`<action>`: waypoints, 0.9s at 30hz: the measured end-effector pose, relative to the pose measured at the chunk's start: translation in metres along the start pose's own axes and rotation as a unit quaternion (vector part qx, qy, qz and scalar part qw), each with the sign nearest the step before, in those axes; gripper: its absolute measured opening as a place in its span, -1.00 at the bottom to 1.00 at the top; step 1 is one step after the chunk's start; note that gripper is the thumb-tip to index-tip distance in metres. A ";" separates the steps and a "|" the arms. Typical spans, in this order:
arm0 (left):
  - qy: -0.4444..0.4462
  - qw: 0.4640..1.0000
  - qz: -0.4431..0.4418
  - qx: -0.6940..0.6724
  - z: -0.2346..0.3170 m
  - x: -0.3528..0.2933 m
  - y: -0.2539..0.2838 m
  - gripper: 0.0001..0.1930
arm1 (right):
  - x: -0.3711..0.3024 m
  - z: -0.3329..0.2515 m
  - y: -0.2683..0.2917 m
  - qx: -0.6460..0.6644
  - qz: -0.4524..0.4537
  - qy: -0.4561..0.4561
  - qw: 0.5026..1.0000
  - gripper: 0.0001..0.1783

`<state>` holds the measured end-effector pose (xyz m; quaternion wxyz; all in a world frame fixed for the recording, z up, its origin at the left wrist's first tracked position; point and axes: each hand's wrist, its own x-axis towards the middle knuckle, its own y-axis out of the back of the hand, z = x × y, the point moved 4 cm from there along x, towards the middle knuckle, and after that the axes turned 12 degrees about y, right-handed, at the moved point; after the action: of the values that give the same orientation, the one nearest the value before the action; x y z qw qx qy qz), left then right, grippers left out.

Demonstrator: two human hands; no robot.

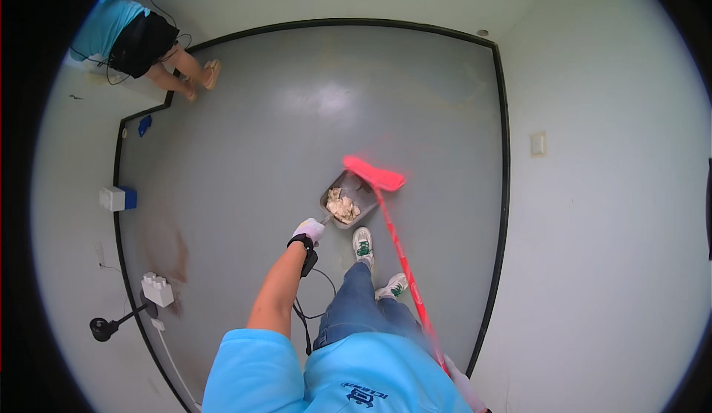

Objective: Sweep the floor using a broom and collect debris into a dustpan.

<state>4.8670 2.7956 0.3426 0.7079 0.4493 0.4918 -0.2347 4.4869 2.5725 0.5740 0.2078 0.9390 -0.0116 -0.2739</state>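
Note:
My left hand (309,229), in a light glove, is closed around the handle of a grey dustpan (363,198), held out ahead of my feet. Inside the pan lies a pile of pale crumpled scraps (342,208), probably paper. A red broom (404,259) slants up from the lower right, its head (373,174) at the pan's far edge and slightly blurred. My gloved right hand (461,385) is by the upper end of the broom's handle, low in the picture and partly cut off by my shirt; its fingers seem wrapped round the handle.
Grey floor (245,153) with dark skirting is bounded by pale walls. Another person (133,38) stands at the far left corner, with cables. White blocks (157,289), a black plug (102,329) and a blue-and-white box (119,198) line the left wall. A black cable (300,315) hangs beside my leg.

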 end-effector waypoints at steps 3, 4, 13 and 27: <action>0.045 0.993 -0.034 -0.107 -0.011 0.007 -0.001 -0.66 | -0.020 -0.070 0.023 0.292 -0.023 -0.189 0.937 -0.50; 0.061 0.985 -0.052 -0.150 -0.012 0.005 -0.001 -0.67 | -0.003 -0.127 0.044 0.163 -0.080 -0.251 0.951 -0.47; 0.106 0.941 -0.007 -0.321 -0.092 -0.010 -0.034 -0.86 | 0.001 -0.057 0.043 0.185 0.056 -0.099 0.976 -0.54; 0.104 0.705 -0.006 -0.702 -0.402 -0.204 -0.238 -0.87 | 0.021 0.068 -0.007 -0.001 0.039 -0.085 0.996 -0.39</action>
<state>4.4048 3.0059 0.3856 0.7614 -0.1586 0.5880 0.2220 4.4687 2.5493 0.5085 0.2172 0.9110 -0.0653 -0.3445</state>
